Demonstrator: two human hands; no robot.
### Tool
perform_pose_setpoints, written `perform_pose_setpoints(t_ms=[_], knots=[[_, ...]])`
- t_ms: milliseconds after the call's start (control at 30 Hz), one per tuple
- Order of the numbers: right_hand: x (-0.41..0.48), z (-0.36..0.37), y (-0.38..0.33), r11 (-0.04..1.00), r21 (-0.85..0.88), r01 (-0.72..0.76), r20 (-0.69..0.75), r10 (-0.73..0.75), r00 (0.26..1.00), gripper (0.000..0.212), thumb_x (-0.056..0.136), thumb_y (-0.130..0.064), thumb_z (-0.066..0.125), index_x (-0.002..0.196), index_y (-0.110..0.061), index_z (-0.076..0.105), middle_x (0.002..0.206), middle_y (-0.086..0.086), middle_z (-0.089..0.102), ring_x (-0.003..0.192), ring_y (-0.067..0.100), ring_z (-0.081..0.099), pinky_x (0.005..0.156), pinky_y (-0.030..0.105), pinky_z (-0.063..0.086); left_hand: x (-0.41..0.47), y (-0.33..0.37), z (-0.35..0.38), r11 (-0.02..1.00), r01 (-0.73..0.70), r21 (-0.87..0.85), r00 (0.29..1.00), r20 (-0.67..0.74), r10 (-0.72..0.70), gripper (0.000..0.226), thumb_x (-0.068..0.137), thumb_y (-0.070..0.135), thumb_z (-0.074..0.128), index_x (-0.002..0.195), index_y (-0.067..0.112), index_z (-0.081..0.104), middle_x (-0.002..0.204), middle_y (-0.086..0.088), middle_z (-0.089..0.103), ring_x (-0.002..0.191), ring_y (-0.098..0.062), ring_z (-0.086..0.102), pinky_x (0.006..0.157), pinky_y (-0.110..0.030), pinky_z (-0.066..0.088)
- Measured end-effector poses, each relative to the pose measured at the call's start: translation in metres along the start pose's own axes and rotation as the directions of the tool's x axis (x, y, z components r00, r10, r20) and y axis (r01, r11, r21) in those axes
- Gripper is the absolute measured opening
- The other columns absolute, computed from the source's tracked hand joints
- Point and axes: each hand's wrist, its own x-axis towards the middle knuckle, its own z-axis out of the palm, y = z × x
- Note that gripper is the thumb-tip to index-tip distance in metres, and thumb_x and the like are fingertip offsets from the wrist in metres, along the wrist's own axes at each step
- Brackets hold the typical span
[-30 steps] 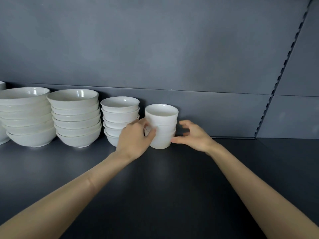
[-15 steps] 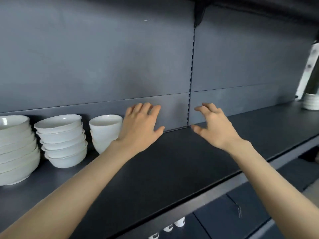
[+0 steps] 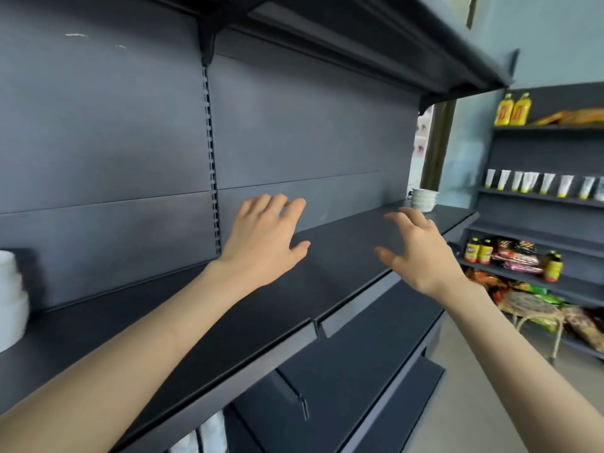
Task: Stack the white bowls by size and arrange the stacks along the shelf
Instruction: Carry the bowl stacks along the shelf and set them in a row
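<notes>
Hovering over the shelf (image 3: 294, 308), the left hand (image 3: 264, 243) and right hand (image 3: 421, 253) are apart, fingers spread, holding nothing. A bowl stack (image 3: 424, 198) sits at the shelf's far right end. A second stack (image 3: 11, 299) shows blurred at the left edge.

Left hand (image 3: 266, 238), right hand (image 3: 420, 253) outstretched, empty.

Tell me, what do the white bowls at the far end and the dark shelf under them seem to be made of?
White bowls: likely glazed ceramic, smooth plain white, though too far to be sure. Shelf: probably painted sheet metal, matt dark grey, with a thin folded front edge.
</notes>
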Motion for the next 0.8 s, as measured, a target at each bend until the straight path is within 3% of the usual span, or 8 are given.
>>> perform_pose_setpoints(t_ms=[400, 567, 800], knots=[[0.066, -0.036, 0.232, 0.993, -0.09, -0.077, -0.012, 0.077, 0.997, 0.06, 0.089, -0.028, 0.061, 0.142, -0.015, 0.037, 0.149, 0.007, 0.031, 0.131, 0.034, 0.033, 0.099, 0.046, 0.042, 0.152, 0.176, 0.112, 0.998, -0.048, -0.044, 0.998, 0.033, 0.05, 0.056, 0.092, 0.047, 0.05, 0.138, 0.016, 0.039, 0.129, -0.003, 0.051, 0.122, -0.027, 0.044, 0.108, -0.037, 0.024], [0.121, -0.028, 0.305, 0.994, -0.077, -0.081, -0.051, 0.077, 0.996, 0.061, 0.09, -0.026, 0.061, 0.144, -0.015, 0.034, 0.151, 0.006, 0.03, 0.135, 0.032, 0.03, 0.102, 0.044, 0.038, 0.226, 0.211, 0.156, 0.996, -0.072, -0.046, 0.997, -0.028, 0.071, 0.055, 0.09, 0.045, 0.054, 0.135, 0.014, 0.044, 0.126, -0.005, 0.054, 0.119, -0.029, 0.047, 0.11, -0.04, 0.024], [0.218, 0.024, 0.386, 0.99, -0.139, -0.036, -0.018, 0.034, 0.999, 0.063, 0.091, -0.028, 0.059, 0.146, -0.015, 0.03, 0.153, 0.006, 0.025, 0.137, 0.03, 0.027, 0.104, 0.04, 0.036, 0.332, 0.234, 0.257, 0.995, -0.086, -0.048, 0.993, -0.081, 0.082, 0.055, 0.083, 0.042, 0.065, 0.126, 0.009, 0.055, 0.113, -0.009, 0.062, 0.105, -0.033, 0.056, 0.103, -0.045, 0.035]])
